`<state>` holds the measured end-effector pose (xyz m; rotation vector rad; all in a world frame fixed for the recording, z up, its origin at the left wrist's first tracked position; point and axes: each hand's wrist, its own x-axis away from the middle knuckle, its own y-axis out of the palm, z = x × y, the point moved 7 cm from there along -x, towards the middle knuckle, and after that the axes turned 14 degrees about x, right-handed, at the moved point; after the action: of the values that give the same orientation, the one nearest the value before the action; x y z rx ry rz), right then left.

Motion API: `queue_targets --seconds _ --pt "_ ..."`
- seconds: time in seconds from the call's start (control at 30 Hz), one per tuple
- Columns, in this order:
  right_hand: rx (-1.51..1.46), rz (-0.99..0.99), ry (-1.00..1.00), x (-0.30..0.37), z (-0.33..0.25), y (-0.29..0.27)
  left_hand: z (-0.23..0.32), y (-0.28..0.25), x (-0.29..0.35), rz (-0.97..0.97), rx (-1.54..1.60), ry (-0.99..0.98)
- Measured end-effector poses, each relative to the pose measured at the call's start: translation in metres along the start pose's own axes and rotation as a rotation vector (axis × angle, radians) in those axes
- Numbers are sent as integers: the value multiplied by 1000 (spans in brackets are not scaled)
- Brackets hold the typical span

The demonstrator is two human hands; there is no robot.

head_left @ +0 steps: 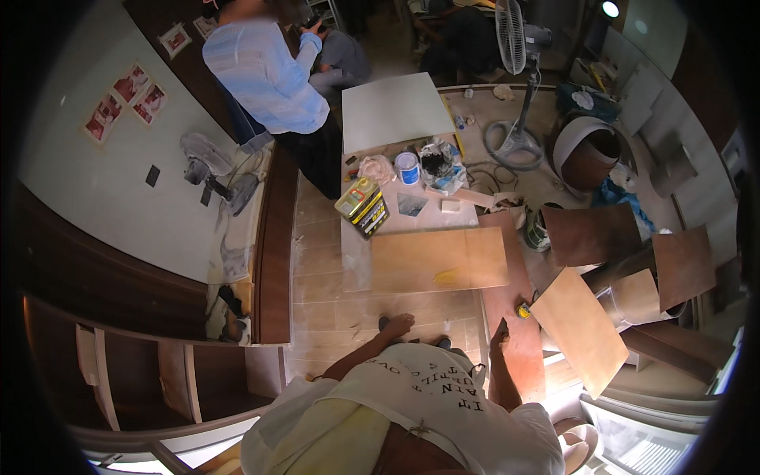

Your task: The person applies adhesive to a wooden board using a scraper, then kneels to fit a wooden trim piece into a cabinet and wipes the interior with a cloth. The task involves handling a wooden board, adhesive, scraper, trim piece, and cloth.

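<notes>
My left hand point(401, 324) is curled closed over the wooden floor, in front of a tan sheet point(435, 257) lying on the worktable's near edge; nothing shows in its fingers. My right hand point(501, 333) hovers at the edge of a reddish-brown board point(513, 352), fingers drawn together; whether they pinch anything is too small to tell. A yellow tape measure point(523, 310) rests just beyond it. Close by on the right leans a light tan panel point(582, 331). Farther back stand a black-and-yellow metal can point(363, 209), a white-and-blue tub point(407, 169) and a plastic-lined bucket point(440, 166).
A pale board point(392, 115) covers the table's far end. Standing fan point(518, 87), curved brown sheets point(594, 236) and a large roll point(587, 154) crowd the right. A person in a light blue shirt point(265, 75) stands at far left. Open shelves point(178, 380) line the near left.
</notes>
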<state>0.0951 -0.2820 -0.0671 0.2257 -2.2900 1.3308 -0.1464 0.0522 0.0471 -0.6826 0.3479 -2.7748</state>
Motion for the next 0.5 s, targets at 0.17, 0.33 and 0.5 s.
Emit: queue_targets --seconds 0.17,0.33,0.5 --pt "-11 -53 -61 10 -36 8 -31 -40 17 224 2 327" --pt "-11 -29 -32 -6 -17 1 -60 -49 11 235 531 -266" --pt "-7 -101 -53 14 -31 25 -101 -75 35 334 507 -241"
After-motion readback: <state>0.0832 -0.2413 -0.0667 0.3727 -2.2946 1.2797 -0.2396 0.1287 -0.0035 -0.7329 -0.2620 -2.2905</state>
